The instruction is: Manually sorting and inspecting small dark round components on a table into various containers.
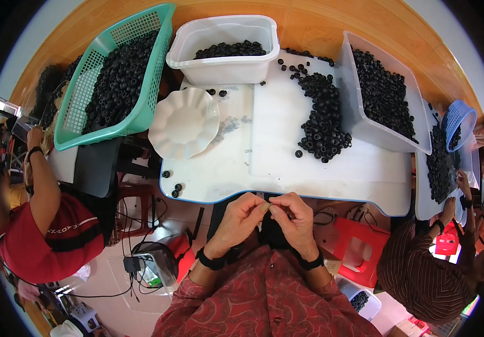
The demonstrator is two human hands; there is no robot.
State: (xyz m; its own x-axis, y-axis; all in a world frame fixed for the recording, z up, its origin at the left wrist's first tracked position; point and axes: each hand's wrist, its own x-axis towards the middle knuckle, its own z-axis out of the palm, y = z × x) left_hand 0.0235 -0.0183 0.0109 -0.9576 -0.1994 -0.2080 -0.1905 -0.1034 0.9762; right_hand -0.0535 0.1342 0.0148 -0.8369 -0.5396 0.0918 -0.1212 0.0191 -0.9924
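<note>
Just off the near edge of the white table [208,180], my left hand [238,220] and my right hand [296,221] meet in front of my body. Thumb and forefinger are pinched on each hand, and the fingertips come together. Whatever sits between them, if anything, is too small or hidden to name. Beyond my hands, a pile of small black ring-like parts [323,121] is spread on the right half of the table. A white scalloped dish [184,123] stands to the left, with a few loose black parts [176,190] nearer the edge.
A green basket [157,84] of black parts stands at the far left. A white tub [222,72] is at the back, and a translucent bin [360,121] at the right. Co-workers sit on both sides. Cables [132,264] and a red stool [360,247] are below.
</note>
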